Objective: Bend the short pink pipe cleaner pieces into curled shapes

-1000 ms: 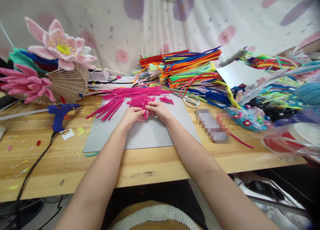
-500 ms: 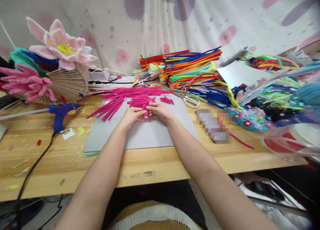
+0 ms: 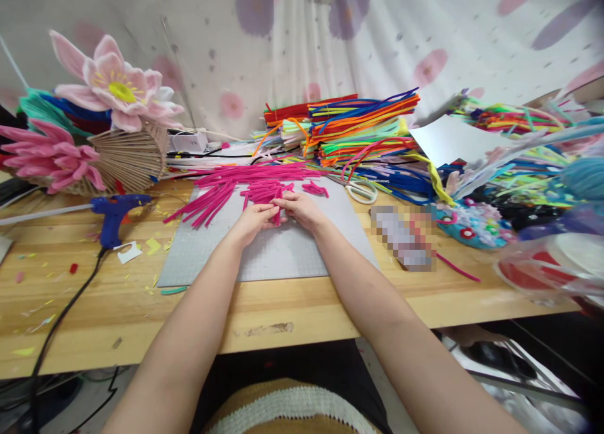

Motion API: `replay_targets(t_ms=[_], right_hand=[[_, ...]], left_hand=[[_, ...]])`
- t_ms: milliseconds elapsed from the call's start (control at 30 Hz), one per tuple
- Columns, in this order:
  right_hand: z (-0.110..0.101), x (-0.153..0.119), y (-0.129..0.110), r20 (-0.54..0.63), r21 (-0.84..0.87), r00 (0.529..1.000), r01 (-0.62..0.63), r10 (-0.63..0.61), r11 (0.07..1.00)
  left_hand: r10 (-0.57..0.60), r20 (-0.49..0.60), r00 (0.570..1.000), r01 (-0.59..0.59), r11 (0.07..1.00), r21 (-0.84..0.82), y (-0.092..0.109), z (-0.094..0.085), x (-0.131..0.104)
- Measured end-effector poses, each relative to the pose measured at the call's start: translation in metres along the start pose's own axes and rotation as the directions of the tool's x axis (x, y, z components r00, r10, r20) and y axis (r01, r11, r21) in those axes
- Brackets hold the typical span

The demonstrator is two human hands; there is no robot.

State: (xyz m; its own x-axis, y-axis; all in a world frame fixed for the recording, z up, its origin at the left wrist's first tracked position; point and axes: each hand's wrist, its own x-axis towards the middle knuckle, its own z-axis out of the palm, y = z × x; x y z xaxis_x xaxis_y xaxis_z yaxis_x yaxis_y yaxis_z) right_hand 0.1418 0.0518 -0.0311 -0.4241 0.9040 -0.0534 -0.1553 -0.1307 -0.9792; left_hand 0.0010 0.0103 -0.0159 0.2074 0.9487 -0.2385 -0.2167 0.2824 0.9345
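Over the grey cutting mat (image 3: pixel 292 258), my left hand (image 3: pixel 257 222) and my right hand (image 3: pixel 301 210) meet, fingertips pinched on a short magenta pipe cleaner (image 3: pixel 277 212) that stands roughly upright between them. Just beyond the fingers lies a pile of short magenta pieces (image 3: pixel 259 190). Longer magenta stems (image 3: pixel 212 204) fan out on the left part of the mat, and more (image 3: pixel 255 172) lie across its back edge. A few bent magenta pieces (image 3: pixel 315 189) rest right of the pile.
A blue glue gun (image 3: pixel 113 217) with a black cord lies at left, near pink fabric flowers (image 3: pixel 117 88). Scissors (image 3: pixel 362 192) are right of the mat. Colourful pipe cleaner bundles (image 3: pixel 363 126) stack behind. A pixelated object (image 3: pixel 403 238) and a clear plastic container (image 3: pixel 552 264) sit at right.
The magenta piece between my fingers has turned more upright, where two crossing ends showed before. My left hand has shifted slightly right, closer to my right hand.
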Motion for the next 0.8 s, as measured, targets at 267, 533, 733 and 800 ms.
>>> replay_targets(t_ms=[267,533,733,800], right_hand=[[0.0036,0.0000,0.0011,-0.035,0.132,0.998,-0.047,0.052,0.990],[0.0012,-0.0037,-0.0034,0.035,-0.037,0.998,-0.057,0.058,0.998],[0.0016,0.0011,-0.0007,-0.134,-0.204,0.986,0.074,-0.103,0.976],[0.0014,0.0019,-0.0006,-0.142,-0.227,0.980,0.103,-0.138,0.968]], left_hand=[[-0.081,0.076,0.994,0.085,0.995,-0.054,0.0008,0.0018,-0.0007],[-0.033,-0.050,0.998,0.035,0.999,0.037,0.0026,0.0035,-0.0031],[-0.083,-0.006,0.996,0.083,0.997,-0.002,0.0025,0.0022,-0.0023],[-0.083,0.003,0.997,0.083,0.996,-0.005,0.0022,0.0015,-0.0020]])
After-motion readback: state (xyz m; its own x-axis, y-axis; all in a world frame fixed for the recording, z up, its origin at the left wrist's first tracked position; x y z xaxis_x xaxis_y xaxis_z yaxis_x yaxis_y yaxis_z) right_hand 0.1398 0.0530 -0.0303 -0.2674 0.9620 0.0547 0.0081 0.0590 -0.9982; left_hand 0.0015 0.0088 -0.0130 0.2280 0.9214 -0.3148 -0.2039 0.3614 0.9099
